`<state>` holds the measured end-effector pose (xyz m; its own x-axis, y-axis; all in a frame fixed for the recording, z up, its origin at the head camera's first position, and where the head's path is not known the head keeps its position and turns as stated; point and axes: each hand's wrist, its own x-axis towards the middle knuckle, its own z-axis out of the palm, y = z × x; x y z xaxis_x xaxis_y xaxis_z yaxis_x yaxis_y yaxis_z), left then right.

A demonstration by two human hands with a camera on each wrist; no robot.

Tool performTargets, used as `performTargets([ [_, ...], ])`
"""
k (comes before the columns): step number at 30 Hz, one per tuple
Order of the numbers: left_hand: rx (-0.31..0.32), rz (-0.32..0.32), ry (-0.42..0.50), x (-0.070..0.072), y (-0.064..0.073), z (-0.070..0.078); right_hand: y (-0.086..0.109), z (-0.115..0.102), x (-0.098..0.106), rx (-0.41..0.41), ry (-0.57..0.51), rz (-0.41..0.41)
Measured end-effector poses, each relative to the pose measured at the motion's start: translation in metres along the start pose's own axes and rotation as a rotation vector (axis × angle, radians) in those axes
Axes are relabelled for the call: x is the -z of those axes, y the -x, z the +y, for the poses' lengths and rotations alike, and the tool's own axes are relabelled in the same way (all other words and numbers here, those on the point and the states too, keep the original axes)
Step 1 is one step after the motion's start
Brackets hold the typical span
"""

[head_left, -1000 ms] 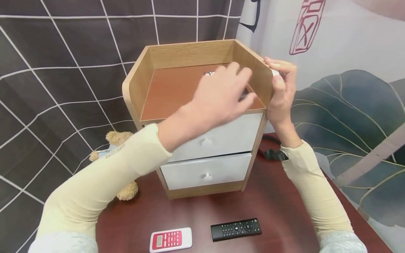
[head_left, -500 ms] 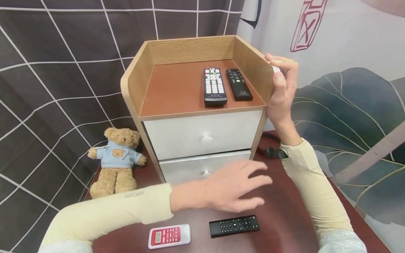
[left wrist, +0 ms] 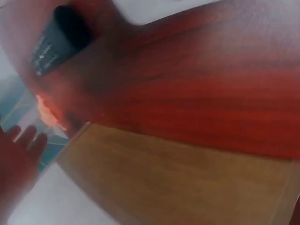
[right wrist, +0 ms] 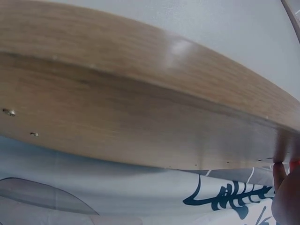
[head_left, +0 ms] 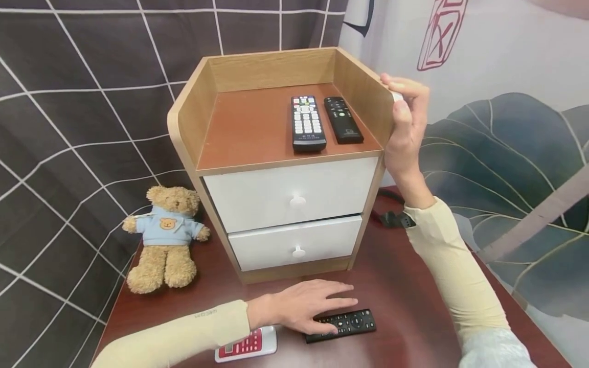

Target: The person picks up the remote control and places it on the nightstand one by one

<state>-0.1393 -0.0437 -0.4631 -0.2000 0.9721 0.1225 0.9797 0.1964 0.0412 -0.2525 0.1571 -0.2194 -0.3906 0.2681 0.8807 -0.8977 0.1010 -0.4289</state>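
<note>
My left hand (head_left: 306,306) reaches over a black remote control (head_left: 356,322) on the dark red table, fingers straight and spread, thumb overlapping its buttons. The left wrist view is blurred, with that remote (left wrist: 61,40) at upper left. My right hand (head_left: 405,128) grips the right side panel of a small wooden drawer cabinet (head_left: 269,69), a small white patch showing beside the thumb. Up on the cabinet's brown top lie a remote with white buttons (head_left: 307,125) and a black remote (head_left: 342,120), side by side. The right wrist view shows the panel's outer face (right wrist: 140,126) and fingertips (right wrist: 280,173).
A red-and-white remote (head_left: 248,347) with a small display lies partly under the left forearm. Left of the cabinet a teddy bear (head_left: 167,237) in a blue top leans near the dark checked curtain (head_left: 92,51). A black cable connector (head_left: 395,220) lies behind the right wrist.
My left hand has come down from the cabinet top to the black remote on the table, uncovering the two remotes up there. The right hand keeps its grip on the side panel.
</note>
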Motion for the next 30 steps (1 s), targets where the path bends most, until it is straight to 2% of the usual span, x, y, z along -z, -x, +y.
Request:
performTargets([
  [5,0.089,-0.049,0.029,-0.022,0.007,-0.001,-0.004,-0.001,-0.007,0.007,-0.021,-0.010],
  [12,0.201,-0.027,-0.002,-0.045,0.009,0.016,-0.004,-0.001,-0.010,0.001,-0.032,-0.026],
  [17,0.310,-0.047,0.015,-0.051,0.008,0.029,-0.003,-0.003,-0.008,-0.005,-0.039,-0.014],
  [20,0.364,-0.039,-0.020,-0.054,0.003,0.035,-0.001,-0.004,-0.006,-0.004,-0.040,-0.008],
  [25,0.412,-0.039,-0.068,-0.061,-0.009,0.043,0.001,-0.005,-0.002,-0.016,-0.050,0.015],
  [30,0.466,-0.046,-0.054,-0.065,-0.016,0.047,0.002,-0.004,-0.002,-0.020,-0.038,0.025],
])
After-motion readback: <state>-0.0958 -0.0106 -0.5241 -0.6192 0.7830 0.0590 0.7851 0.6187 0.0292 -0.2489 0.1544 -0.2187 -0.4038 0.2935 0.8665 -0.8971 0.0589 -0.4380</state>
